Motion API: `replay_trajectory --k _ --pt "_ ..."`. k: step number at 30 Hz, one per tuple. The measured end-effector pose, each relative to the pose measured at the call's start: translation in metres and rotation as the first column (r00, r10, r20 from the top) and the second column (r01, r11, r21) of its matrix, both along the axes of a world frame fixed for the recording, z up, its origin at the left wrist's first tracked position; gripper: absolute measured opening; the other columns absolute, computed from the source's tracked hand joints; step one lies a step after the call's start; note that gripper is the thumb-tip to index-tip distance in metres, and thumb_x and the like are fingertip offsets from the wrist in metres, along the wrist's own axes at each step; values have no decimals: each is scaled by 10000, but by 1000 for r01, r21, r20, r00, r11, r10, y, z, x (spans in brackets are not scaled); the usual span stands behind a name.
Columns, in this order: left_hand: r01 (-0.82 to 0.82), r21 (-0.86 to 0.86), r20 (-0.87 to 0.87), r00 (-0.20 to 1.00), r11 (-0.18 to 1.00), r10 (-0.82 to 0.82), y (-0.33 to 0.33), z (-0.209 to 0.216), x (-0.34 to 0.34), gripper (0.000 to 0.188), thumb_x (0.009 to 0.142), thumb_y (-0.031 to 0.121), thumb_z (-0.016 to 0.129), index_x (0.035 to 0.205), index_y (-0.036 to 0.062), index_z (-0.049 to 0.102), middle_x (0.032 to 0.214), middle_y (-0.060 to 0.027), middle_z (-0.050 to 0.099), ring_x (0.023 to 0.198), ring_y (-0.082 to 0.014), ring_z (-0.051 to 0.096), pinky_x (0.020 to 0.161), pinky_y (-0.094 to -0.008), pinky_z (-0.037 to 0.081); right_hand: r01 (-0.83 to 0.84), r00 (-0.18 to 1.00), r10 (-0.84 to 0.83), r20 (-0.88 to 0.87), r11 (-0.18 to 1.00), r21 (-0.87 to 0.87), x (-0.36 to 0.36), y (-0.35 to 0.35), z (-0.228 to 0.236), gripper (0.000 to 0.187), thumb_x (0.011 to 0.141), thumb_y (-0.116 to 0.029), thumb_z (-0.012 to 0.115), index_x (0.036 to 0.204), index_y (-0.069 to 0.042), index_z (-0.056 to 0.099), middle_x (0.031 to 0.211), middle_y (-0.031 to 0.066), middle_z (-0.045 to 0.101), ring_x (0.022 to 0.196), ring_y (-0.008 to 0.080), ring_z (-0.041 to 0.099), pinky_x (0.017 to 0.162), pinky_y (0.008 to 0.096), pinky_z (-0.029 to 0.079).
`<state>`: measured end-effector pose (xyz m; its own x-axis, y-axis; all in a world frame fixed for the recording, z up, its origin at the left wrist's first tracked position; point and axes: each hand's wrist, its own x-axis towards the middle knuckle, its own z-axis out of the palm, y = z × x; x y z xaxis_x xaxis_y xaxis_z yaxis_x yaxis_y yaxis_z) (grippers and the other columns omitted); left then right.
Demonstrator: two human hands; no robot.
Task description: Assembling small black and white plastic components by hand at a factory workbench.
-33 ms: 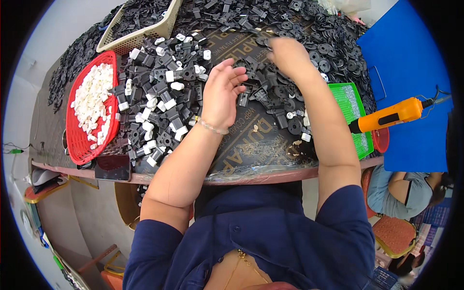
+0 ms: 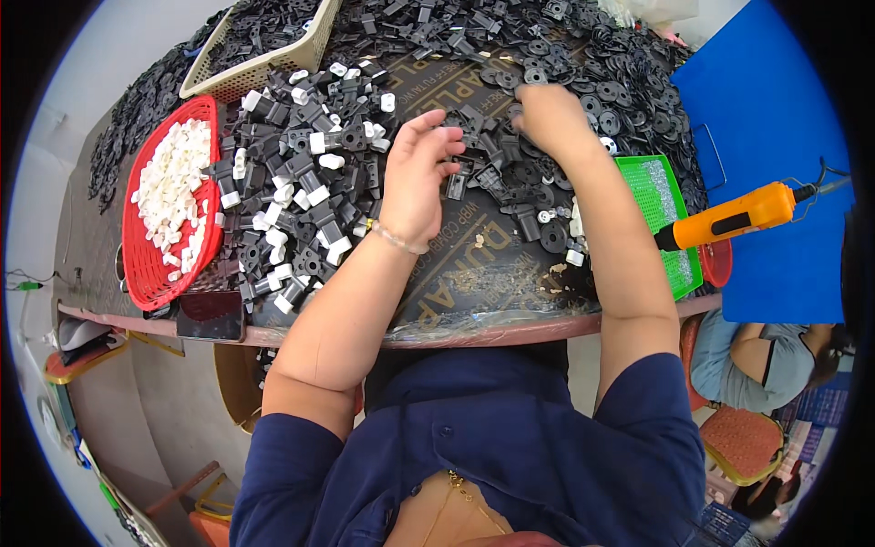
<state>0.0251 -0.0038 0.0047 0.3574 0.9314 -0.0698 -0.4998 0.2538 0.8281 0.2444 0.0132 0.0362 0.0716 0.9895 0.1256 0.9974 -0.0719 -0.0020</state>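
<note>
Heaped black plastic parts cover the tabletop (image 2: 510,301). Right hand (image 2: 547,118) curls its grip down into the black ring-shaped parts (image 2: 583,82), holding unclear; left hand (image 2: 419,178) rests released just beside, its fingers (image 2: 447,150) pointing toward a black bracket (image 2: 456,185).

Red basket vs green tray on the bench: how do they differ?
The red basket is oval, sits at the person's left and holds small white pieces. The green tray is rectangular, sits at the right beside the orange power screwdriver, and holds much finer, pale bits, too small to identify. The right forearm covers part of the green tray; the red basket shows whole. Both are shallow containers, and both border the heap of black parts.
</note>
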Motion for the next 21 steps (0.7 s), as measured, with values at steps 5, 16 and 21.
replay_trajectory --k 5,16,21 --pt "306 663 -674 642 683 367 -4 2 -7 373 789 145 751 1137 88 631 933 -104 617 889 -237 630 768 -343 521 2 998 3 -58 997 82 19 -33 -31 357 794 -74 658 1150 -62 666 988 197 693 962 369 663 848 462 528" --pt "616 660 -677 240 430 696 -3 -11 -5 463 702 162 802 1125 109 620 980 -109 647 989 -300 620 848 -408 489 59 696 241 -676 920 388 11 -57 -20 123 837 -33 697 891 2 593 1078 85 667 729 115 612 658 262 499" --pt "474 739 -674 530 479 515 5 -12 -5 484 724 55 785 1157 96 574 980 -129 643 922 -306 650 808 -397 520 -9 367 257 -894 962 273 -2 -65 -6 211 820 -3 721 866 -26 516 1137 112 657 782 55 612 664 211 489"
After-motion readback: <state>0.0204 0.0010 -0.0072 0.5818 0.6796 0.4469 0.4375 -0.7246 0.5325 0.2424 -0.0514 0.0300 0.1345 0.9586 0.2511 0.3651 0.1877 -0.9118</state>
